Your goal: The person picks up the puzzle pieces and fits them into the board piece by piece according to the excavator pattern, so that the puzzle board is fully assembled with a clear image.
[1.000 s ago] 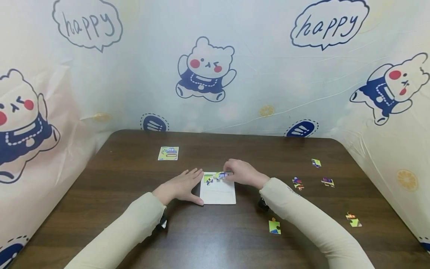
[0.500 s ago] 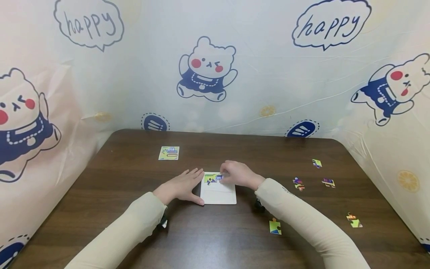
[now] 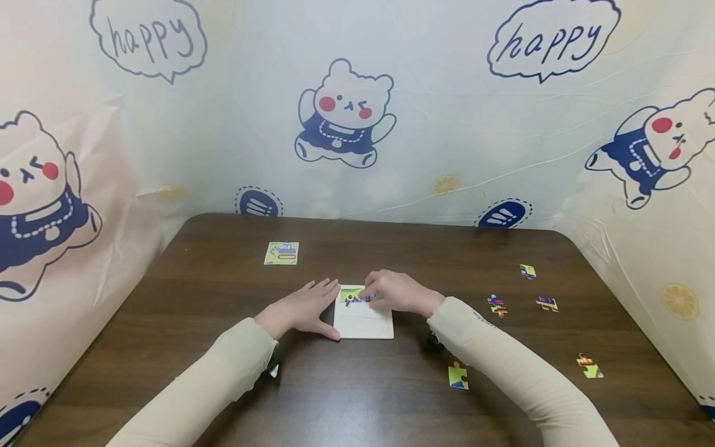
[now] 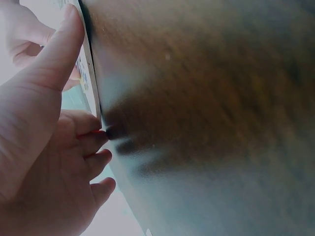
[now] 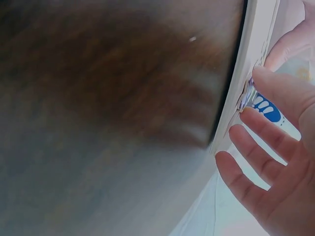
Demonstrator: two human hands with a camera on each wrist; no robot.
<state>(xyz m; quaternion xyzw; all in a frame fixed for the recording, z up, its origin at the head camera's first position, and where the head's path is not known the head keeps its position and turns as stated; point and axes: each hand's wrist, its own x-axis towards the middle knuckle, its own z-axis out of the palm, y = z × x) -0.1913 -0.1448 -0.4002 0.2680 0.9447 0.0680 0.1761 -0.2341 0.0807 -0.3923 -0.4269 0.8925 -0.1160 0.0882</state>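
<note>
A white square puzzle board (image 3: 363, 326) lies on the dark wooden table. My left hand (image 3: 298, 308) spreads along the board's left side, thumb at its near left corner and fingertips by the far left one. A yellow-green puzzle piece (image 3: 347, 293) sits in the board's far left corner. Just right of it, my right hand (image 3: 398, 292) pinches a purple-and-blue puzzle piece (image 3: 371, 297) between thumb and index finger, low on the board. In the right wrist view that piece (image 5: 245, 96) shows edge-on at the fingertips, while the other fingers extend away. My right hand partly covers it from above.
Right of the board lie several loose puzzle pieces: a green one (image 3: 458, 376) near the right forearm, and others such as a purple one (image 3: 496, 305) and a red-and-green one (image 3: 589, 366) farther right. A square picture card (image 3: 282, 253) lies at the back left.
My right hand has shifted slightly left and nearer, bringing its piece down beside the yellow-green one. My left hand has stayed at the board's left edge.
</note>
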